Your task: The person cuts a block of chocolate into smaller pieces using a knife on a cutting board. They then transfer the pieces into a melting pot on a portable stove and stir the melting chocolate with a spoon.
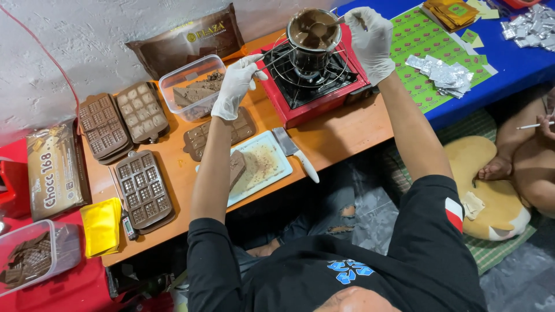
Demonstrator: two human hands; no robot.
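Note:
My left hand (234, 85), in a white glove, grips the thin metal handle at the left side of a steel pot (313, 34) of melted chocolate. The pot stands on a wire ring over a red portable gas stove (315, 86). My right hand (370, 40), gloved too, is closed on a spoon handle (340, 20) whose bowl dips into the chocolate. Below my left forearm lies a white cutting board (263, 167) with a chocolate block and crumbs, and a cleaver (295, 151) beside it.
Several brown chocolate moulds (141, 188) lie on the low wooden table, with a clear tub of chocolate pieces (193, 86) and wrapped chocolate bags at the wall. A yellow cloth (101, 225) sits at the front edge. Foil wrappers (442, 72) cover the blue table; another person's foot (497, 167) rests at right.

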